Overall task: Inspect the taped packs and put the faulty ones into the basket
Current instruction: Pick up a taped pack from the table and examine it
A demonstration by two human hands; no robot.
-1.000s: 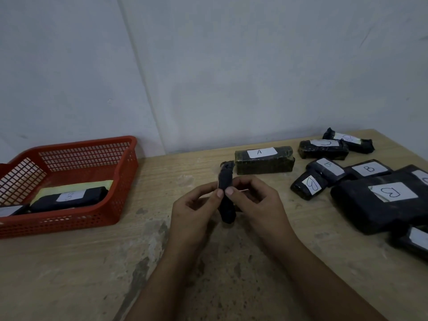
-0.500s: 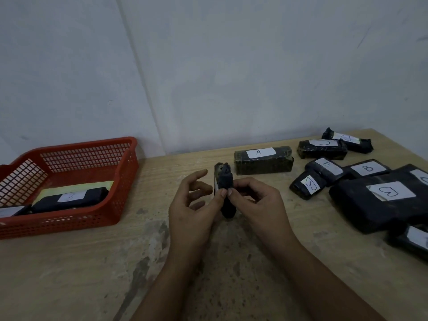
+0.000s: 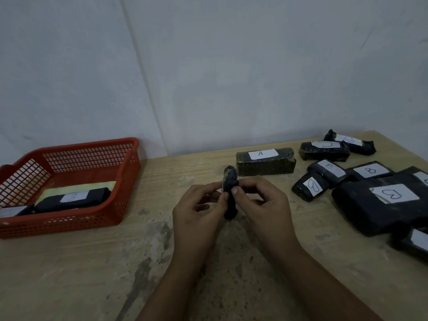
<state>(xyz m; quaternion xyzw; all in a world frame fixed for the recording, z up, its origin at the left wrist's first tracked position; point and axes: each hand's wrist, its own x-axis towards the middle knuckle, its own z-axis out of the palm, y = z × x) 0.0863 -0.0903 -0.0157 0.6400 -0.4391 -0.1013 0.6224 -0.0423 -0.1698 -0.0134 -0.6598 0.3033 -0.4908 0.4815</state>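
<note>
Grip: both mine, left hand (image 3: 196,212) and right hand (image 3: 261,205), pinch the small black taped pack (image 3: 229,195) upright, right of the red plastic mesh basket (image 3: 69,181).
Handling: I judge it light, firm, slightly slick.
Hold: mid-body, clear of its frayed top.

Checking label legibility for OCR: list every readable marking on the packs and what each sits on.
"A": white label on the greenish pack by the wall.
"B": label on a flat black pack at right.
"B": label on the small pack beside it.
"B", turned round: labels on the big black pack and the small tilted pack.
Labels on the two far packs, the basket packs and the held pack: unreadable.
</note>
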